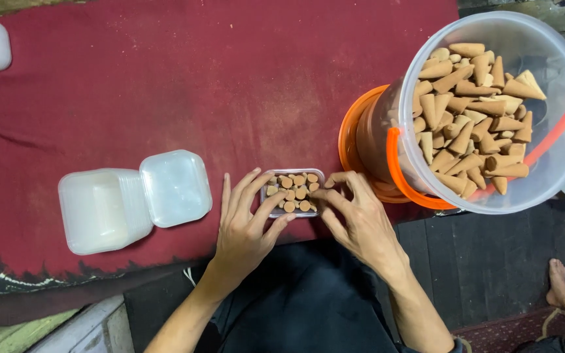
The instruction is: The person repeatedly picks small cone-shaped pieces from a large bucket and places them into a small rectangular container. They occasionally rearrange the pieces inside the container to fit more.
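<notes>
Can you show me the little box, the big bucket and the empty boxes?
little box (293, 191): head view, cones inside it.
big bucket (560, 186): head view, clear rim.
empty boxes (102, 209): head view, stack top.

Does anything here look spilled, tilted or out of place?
Nothing is spilled. The clear bucket of brown cones leans tilted toward the camera. Both hands, left hand and right hand, touch the small tray of upright cones.

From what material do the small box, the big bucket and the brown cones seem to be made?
The small box, touched by the left hand and the right hand, looks like thin clear plastic: the cones inside it show through. The big bucket looks like translucent glossy plastic. The brown cones look matte and powdery, perhaps pressed incense.
</notes>
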